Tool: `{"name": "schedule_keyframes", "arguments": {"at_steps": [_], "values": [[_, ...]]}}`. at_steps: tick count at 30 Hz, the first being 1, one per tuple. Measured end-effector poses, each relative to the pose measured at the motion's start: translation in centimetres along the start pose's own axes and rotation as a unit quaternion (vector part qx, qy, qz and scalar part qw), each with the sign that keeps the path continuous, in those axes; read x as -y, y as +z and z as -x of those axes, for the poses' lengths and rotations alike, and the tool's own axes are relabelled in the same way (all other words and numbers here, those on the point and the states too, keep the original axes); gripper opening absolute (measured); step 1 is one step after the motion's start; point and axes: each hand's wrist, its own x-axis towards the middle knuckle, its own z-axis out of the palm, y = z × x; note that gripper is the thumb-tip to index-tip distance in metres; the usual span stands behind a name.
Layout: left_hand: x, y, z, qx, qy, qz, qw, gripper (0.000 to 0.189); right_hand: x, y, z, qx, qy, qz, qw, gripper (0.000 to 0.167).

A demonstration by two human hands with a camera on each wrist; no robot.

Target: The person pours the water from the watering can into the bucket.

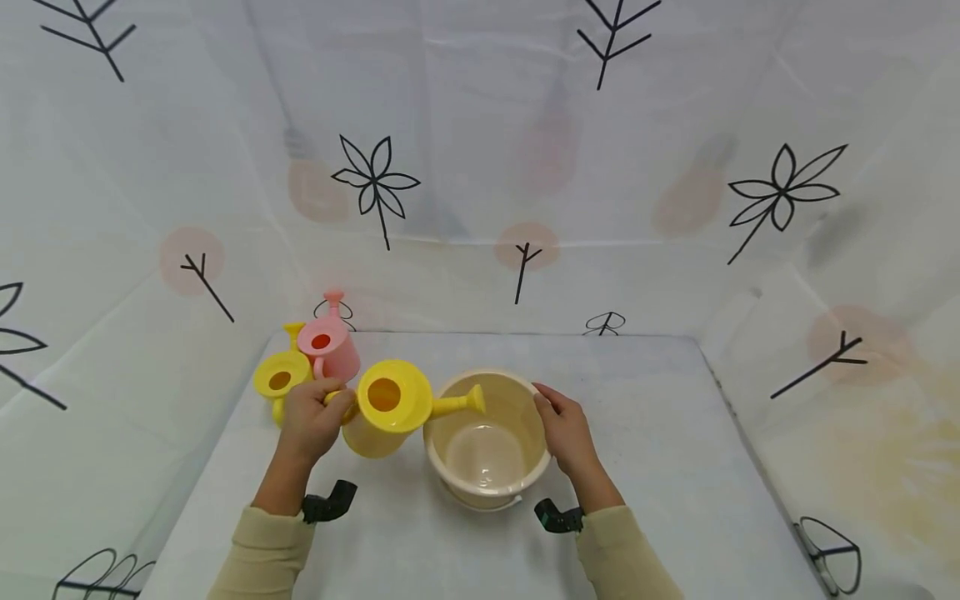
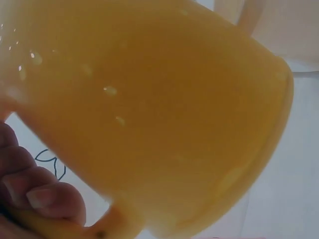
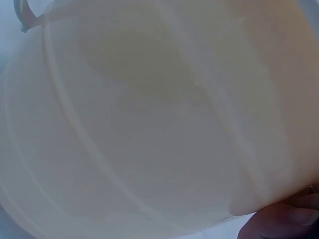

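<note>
My left hand [image 1: 311,423] grips the handle of a yellow watering can [image 1: 393,396]; in the left wrist view the fingers [image 2: 47,196] curl round that handle beside the can's body [image 2: 164,114], which has shiny drops on it. The can's spout reaches over the left part of a beige bucket [image 1: 491,383]. With my right hand [image 1: 568,429] I hold the bucket's right rim. The bucket's inner bottom glints. In the right wrist view the bucket's ribbed outer wall [image 3: 149,124] fills most of the picture, and part of the right hand [image 3: 279,221] shows at its edge.
A pink watering can [image 1: 337,346] and a second yellow watering can [image 1: 281,372] stand close together at the table's back left, just beyond my left hand. The white table [image 1: 652,417] meets a patterned sheet at the back and sides.
</note>
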Motion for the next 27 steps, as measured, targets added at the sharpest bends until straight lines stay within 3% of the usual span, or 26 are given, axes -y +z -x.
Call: {"name": "schedule_keyframes", "arguments": {"at_steps": [11, 27], "values": [[-1.0, 0.4, -0.5, 0.035, -0.040, -0.032, 0.9981, 0.032, -0.1, -0.1, 0.1, -0.001, -0.009, 0.001, 1.0000, 0.039], [-2.0, 0.9, -1.1, 0.100, -0.028, -0.061, 0.9927, 0.031, -0.5, 0.0, -0.2, -0.001, -0.014, 0.002, 0.9999, 0.039]]}}
